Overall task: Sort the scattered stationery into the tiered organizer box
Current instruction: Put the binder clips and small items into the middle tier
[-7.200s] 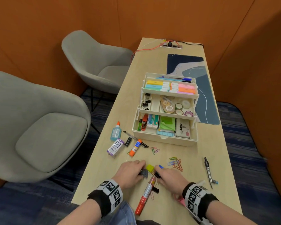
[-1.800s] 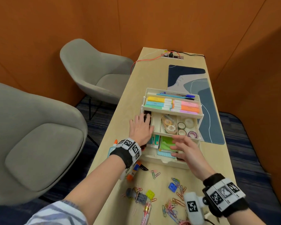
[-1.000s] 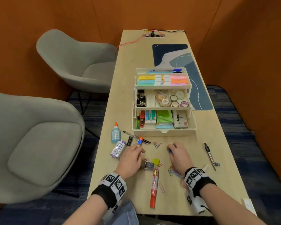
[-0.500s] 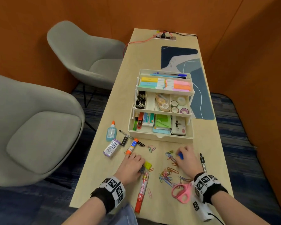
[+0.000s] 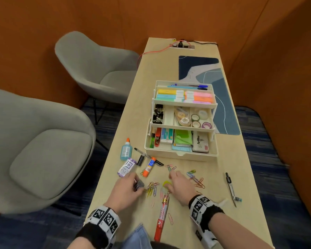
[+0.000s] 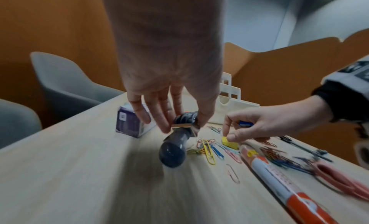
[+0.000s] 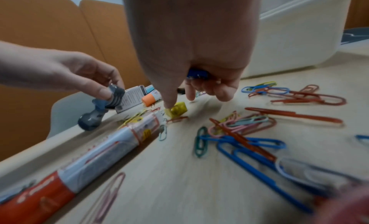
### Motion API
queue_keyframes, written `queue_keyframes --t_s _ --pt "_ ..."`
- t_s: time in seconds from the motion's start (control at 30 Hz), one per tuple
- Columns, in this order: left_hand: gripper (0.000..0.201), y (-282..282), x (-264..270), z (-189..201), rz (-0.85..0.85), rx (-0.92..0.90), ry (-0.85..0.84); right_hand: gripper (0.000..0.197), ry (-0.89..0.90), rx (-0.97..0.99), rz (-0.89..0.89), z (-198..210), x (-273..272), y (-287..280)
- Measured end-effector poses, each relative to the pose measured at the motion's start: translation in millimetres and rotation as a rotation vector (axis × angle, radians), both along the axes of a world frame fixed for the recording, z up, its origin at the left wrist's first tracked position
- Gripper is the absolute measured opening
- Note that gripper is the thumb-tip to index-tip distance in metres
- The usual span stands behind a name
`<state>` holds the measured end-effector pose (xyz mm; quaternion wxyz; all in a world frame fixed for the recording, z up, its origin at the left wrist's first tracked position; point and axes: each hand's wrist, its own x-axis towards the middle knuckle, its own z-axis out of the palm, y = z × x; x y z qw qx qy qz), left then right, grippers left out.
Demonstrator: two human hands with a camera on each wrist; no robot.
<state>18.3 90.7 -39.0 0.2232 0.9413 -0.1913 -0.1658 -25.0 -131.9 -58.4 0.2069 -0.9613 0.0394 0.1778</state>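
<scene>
The cream tiered organizer box point(image 5: 181, 156) stands open in the middle of the table, its trays filled with highlighters, tapes and clips. In front of it my left hand point(image 5: 134, 182) pinches a grey knob-ended item point(image 6: 177, 139) by its top, and the knob hangs just above the wood. My right hand point(image 5: 171, 179) curls its back fingers round a small blue piece point(image 7: 197, 73). Its index fingertip and thumb touch a small yellow block point(image 7: 177, 109) lying on the table. Several coloured paper clips point(image 5: 152, 188) lie between and around both hands.
A red marker point(image 5: 162, 216) lies toward the near edge. Left of the box are a glue bottle point(image 5: 126, 150), a purple ink box point(image 5: 127, 167), a glue stick point(image 5: 149, 167) and a black pen point(image 5: 142, 154). A compass point(image 5: 231, 188) lies right; pink scissors point(image 6: 339, 178) near my right wrist.
My right hand has moved left from the clip pile to the yellow block, with the blue piece in it. My left hand has lifted the grey item and shifted it left.
</scene>
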Motion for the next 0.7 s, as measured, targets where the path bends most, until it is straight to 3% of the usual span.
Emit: queue_keyframes --t_s 0.23,0.37,0.43,0.57,0.7 --pt "0.018 -5.9 -3.6 -6.4 0.063 0.228 0.062 0.023 -0.022 0.075 -0.116 1.3 5.0 -5.9" --pt "0.025 -11.7 -2.6 -6.8 0.101 0.26 0.055 0.038 0.008 0.015 -0.006 3.5 0.3 -0.2" --pt "0.03 -15.0 -1.7 -6.1 0.088 0.298 0.044 0.034 0.016 -0.019 0.013 3.1 -1.7 4.8" --pt "0.045 -24.5 0.8 2.1 0.043 0.422 -0.077 0.025 0.002 0.012 -0.091 8.6 -2.9 3.0" --pt "0.035 -44.3 13.5 8.1 -0.061 0.362 -0.221 0.02 0.012 0.095 -0.228 19.1 -13.2 -14.2"
